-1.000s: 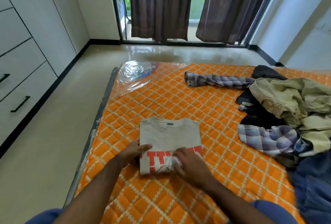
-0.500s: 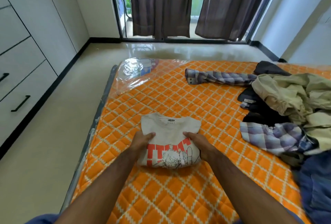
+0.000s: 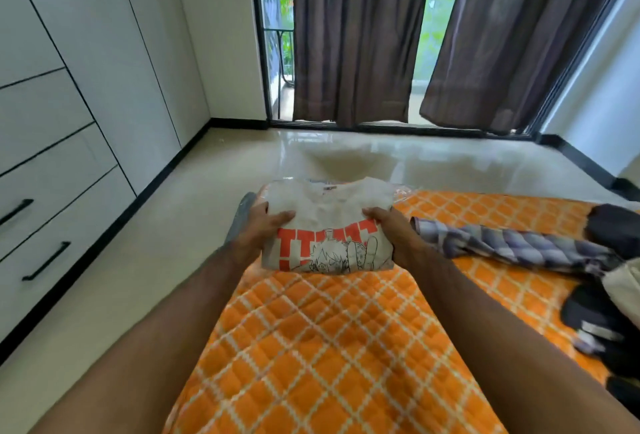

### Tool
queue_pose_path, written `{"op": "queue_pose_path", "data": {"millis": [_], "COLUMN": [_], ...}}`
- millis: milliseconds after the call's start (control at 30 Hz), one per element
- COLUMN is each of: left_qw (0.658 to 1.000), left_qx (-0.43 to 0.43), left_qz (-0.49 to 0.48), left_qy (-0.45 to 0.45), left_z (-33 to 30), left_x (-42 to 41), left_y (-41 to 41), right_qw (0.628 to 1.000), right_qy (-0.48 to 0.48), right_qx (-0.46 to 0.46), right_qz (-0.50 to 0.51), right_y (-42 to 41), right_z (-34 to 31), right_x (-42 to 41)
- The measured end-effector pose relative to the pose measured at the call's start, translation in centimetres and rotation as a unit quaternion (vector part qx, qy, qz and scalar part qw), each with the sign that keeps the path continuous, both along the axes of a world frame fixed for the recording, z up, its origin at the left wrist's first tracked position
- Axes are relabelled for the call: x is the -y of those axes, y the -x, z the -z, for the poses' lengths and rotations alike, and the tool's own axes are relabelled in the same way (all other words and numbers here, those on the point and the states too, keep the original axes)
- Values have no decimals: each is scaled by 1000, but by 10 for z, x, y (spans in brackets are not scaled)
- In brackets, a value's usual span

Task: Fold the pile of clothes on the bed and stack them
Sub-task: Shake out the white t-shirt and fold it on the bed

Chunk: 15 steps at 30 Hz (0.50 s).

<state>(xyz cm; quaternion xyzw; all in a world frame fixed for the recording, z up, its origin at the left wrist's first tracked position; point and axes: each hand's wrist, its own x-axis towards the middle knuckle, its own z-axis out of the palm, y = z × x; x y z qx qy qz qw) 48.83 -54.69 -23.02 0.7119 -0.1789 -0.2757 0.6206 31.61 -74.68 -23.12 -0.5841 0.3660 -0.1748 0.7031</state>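
Observation:
A folded grey T-shirt (image 3: 329, 222) with red letters and a cartoon print hangs above the far left corner of the orange quilted bed (image 3: 346, 347). My left hand (image 3: 258, 231) grips its left edge, thumb on top. My right hand (image 3: 394, 234) grips its right edge the same way. The unfolded pile of clothes (image 3: 609, 295) lies at the right: a plaid shirt sleeve (image 3: 512, 248) stretches toward the T-shirt, with dark and beige garments behind it, partly cut off by the frame.
White wardrobe drawers (image 3: 52, 198) with black handles line the left wall. A glossy tiled floor (image 3: 346, 159) runs to a glass door with dark curtains (image 3: 356, 38). Clear plastic wrap shows at the bed's far corner under the T-shirt.
Both hands took hold of the folded T-shirt by its sides, lifted it off the bed and carried it away from me toward the far left corner. The camera tilted up.

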Motion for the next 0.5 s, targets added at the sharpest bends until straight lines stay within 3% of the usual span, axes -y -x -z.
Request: {"op": "queue_pose_path", "data": {"millis": [267,367,500], "left_qw": [1000,998,994], "left_qx": [24,-35,-86], "left_qz": [4,-3,-42], "left_qy": [-17,-47,-48], "left_z": [49,100,128], "left_x": [15,11,9], "left_y": [-83,-95,-110], "right_qw": [998,995,998], "right_qy": [-50,-68,-16], "right_qx": [-21,-63,-43], "right_qz": [-45,-25,33], "right_y": [-94,-101,-93], "right_z": [53,103,139], "right_x": [20,17,20]}}
